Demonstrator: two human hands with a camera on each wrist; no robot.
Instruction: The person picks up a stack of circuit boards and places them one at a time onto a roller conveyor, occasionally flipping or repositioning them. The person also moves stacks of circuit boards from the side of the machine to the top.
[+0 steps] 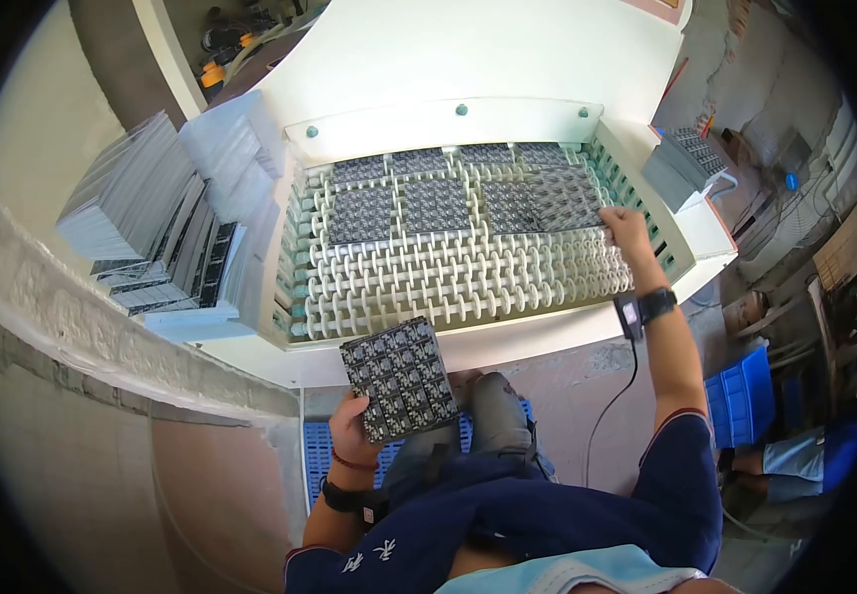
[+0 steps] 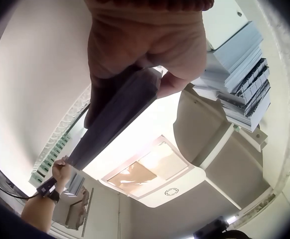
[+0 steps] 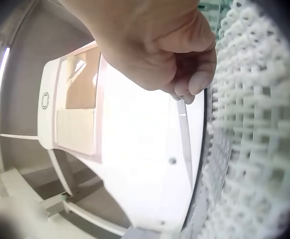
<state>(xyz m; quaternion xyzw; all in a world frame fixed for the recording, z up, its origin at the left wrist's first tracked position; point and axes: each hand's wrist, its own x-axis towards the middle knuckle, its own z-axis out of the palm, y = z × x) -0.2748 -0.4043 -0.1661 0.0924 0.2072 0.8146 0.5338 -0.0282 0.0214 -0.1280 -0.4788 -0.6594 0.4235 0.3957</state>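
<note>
My left hand (image 1: 351, 428) grips a stack of dark circuit board panels (image 1: 401, 381) by its lower left edge, in front of the machine. In the left wrist view the stack (image 2: 117, 117) shows edge-on and thick between thumb and fingers. Over the right side of the roller conveyor (image 1: 448, 282), my right hand (image 1: 628, 233) pinches the right edge of a single circuit board panel (image 1: 569, 198), blurred in the head view. From the right wrist, this panel (image 3: 186, 144) appears as a thin strip at the fingertips. It overlaps another panel (image 1: 508, 206) lying on the rollers.
More panels (image 1: 361, 213) lie in rows on the rollers towards the machine's white hood (image 1: 468, 59). Stacked boards and pale sheets (image 1: 137, 213) stand on the left ledge. Another stack (image 1: 691, 163) sits at the right. A cable (image 1: 602, 406) hangs from my right wrist.
</note>
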